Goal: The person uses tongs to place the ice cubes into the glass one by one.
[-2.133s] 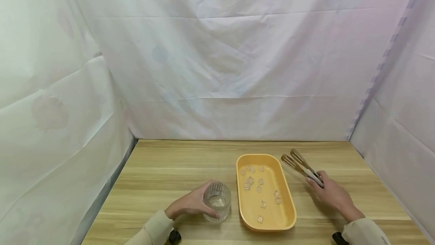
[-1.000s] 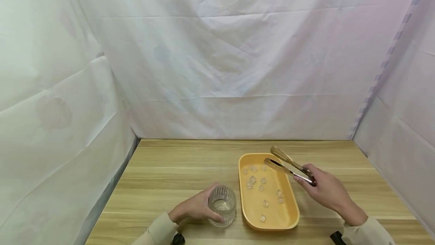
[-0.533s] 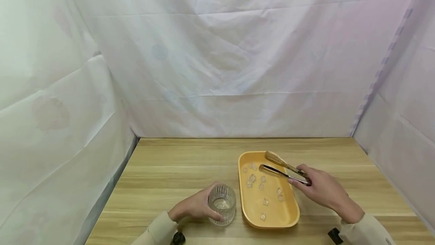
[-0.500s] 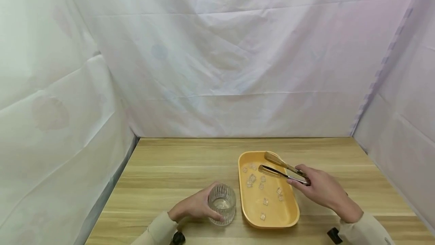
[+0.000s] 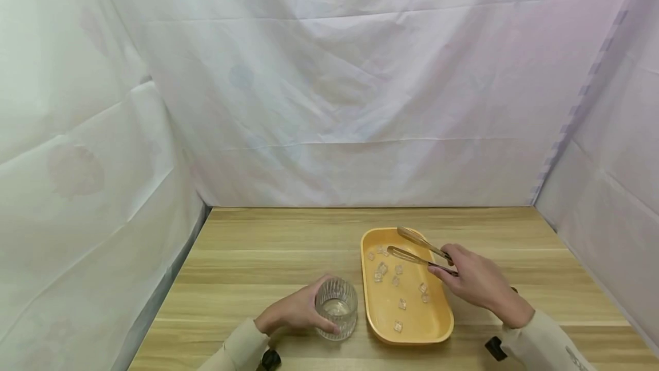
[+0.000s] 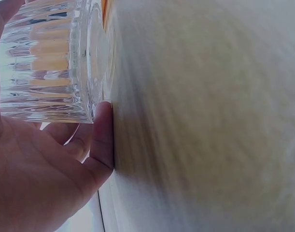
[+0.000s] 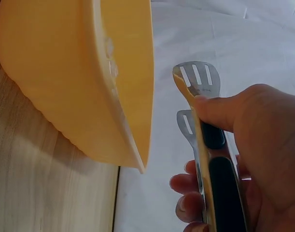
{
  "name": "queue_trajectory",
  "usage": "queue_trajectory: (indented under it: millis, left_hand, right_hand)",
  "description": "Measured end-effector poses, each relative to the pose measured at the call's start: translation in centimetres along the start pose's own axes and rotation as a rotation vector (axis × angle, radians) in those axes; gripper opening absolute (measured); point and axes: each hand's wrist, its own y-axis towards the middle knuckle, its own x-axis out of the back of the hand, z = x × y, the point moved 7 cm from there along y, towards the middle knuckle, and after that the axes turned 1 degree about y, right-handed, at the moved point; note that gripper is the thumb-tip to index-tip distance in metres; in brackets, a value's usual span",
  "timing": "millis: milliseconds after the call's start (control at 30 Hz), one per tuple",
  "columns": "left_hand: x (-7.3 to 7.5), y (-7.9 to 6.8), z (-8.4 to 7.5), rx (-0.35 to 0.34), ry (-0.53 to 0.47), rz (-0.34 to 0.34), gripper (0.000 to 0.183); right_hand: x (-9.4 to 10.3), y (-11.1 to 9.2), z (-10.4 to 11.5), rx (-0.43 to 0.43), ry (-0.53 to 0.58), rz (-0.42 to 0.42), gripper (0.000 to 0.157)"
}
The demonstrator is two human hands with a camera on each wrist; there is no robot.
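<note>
My left hand (image 5: 298, 307) grips a clear ribbed glass (image 5: 337, 309) that stands upright on the table, left of a yellow tray (image 5: 381, 334). In the left wrist view, the fingers wrap round the glass (image 6: 46, 63) and the little finger lies along the tabletop. With my right hand (image 5: 476, 279) I hold a pair of metal tongs (image 5: 409, 255) with slotted ends and dark grip panels. The tongs' ends are spread apart above the far part of the tray, with nothing between them. Several small clear cubes (image 5: 403, 304) lie scattered on the tray's floor.
The wood-grain table (image 5: 257, 245) runs back to a white cloth (image 5: 329, 102) hung behind it, with more cloth along both sides. In the right wrist view, the tray's raised wall (image 7: 50, 72) stands beside the tongs.
The right hand has carried the tongs leftward from beside the tray to above its far part. The left hand and glass have stayed nearly in place.
</note>
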Motion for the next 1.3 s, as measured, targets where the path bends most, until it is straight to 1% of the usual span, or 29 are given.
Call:
queue_trajectory:
  millis: [133, 367, 433, 500, 600, 800, 967, 1133, 1233, 1300]
  left_hand:
    - [0.1, 0.1, 0.0, 0.004, 0.001, -0.003, 0.086]
    - [0.2, 0.2, 0.1, 0.000, 0.017, -0.012, 0.086]
    - [0.2, 0.2, 0.1, -0.005, 0.017, -0.012, 0.085]
    - [0.2, 0.2, 0.1, -0.011, 0.020, -0.013, 0.085]
    - [0.2, 0.1, 0.1, -0.013, 0.019, -0.013, 0.084]
    - [0.1, 0.2, 0.0, -0.017, 0.016, -0.011, 0.083]
    - [0.3, 0.2, -0.2, -0.038, 0.008, -0.003, 0.084]
    - [0.1, 0.1, -0.2, -0.054, 0.005, 0.004, 0.084]
    - [0.0, 0.0, -0.1, -0.049, 0.013, 0.004, 0.084]
    - [-0.1, 0.0, -0.1, -0.045, 0.012, 0.005, 0.084]
  right_hand:
    - [-0.2, 0.4, 0.0, 0.010, -0.003, 0.027, 0.039]
    - [-0.9, 0.8, 0.0, -0.034, 0.017, 0.217, 0.053]
    - [-1.1, 0.8, 0.1, -0.032, 0.019, 0.244, 0.056]
    - [-1.2, 0.8, 0.3, -0.019, 0.010, 0.251, 0.058]
    - [-1.3, 0.8, 0.6, 0.004, -0.020, 0.250, 0.056]
    - [-1.4, 0.6, 1.4, 0.053, -0.108, 0.247, 0.046]
    - [-1.4, 0.5, 2.4, 0.090, -0.168, 0.262, 0.042]
    - [-2.0, 0.3, 2.9, 0.101, -0.171, 0.314, 0.036]
    - [-2.4, 0.2, 3.0, 0.097, -0.163, 0.340, 0.031]
    - [-2.6, 0.2, 3.0, 0.094, -0.161, 0.351, 0.031]
